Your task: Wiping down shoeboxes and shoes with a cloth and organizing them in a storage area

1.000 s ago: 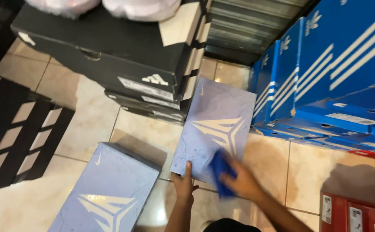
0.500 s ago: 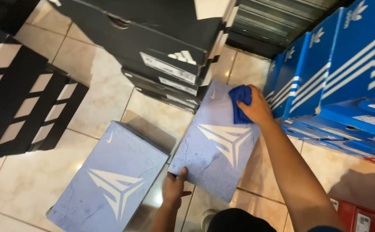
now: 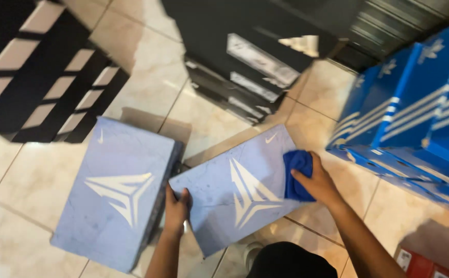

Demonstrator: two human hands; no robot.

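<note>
left hand (image 3: 177, 205) fingers clamp pale blue box (image 3: 240, 188) edge mid-frame, right hand (image 3: 314, 181) fingers press blue cloth (image 3: 296, 172) on lid; best wiped flat, box steadied.

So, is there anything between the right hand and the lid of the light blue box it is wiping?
Only the blue cloth: the right hand presses it flat on the light blue box. The left hand grips that box's near-left edge directly, nothing between.
</note>
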